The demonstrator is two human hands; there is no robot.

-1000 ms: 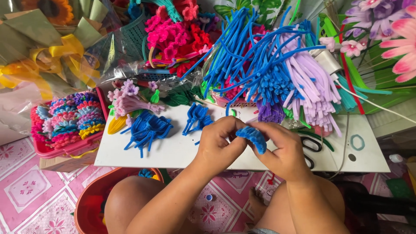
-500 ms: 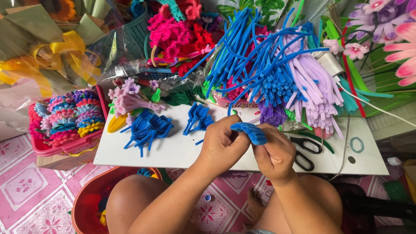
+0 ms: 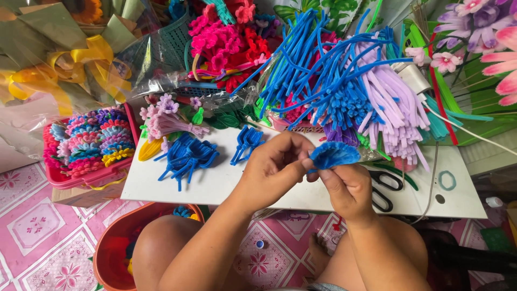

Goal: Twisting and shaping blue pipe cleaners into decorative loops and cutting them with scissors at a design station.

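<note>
Both my hands hold one blue fuzzy pipe-cleaner piece (image 3: 334, 154) folded into a fan-like petal, above the front of a white board (image 3: 226, 183). My left hand (image 3: 274, 170) pinches its left end with thumb and fingertips. My right hand (image 3: 347, 191) grips it from below. On the board to the left lie two finished blue folded pieces, a small one (image 3: 246, 143) and a larger heap (image 3: 186, 157).
Bundles of straight blue (image 3: 318, 70) and lilac pipe cleaners (image 3: 398, 116) lie behind the board. Black scissors (image 3: 386, 188) rest by my right hand. A red tray of coiled colourful pieces (image 3: 89, 143) sits left, an orange tub (image 3: 116, 248) by my knee.
My hands have risen slightly and drawn together on the blue piece, which is now spread wider into a fan shape. The view has shifted a little.
</note>
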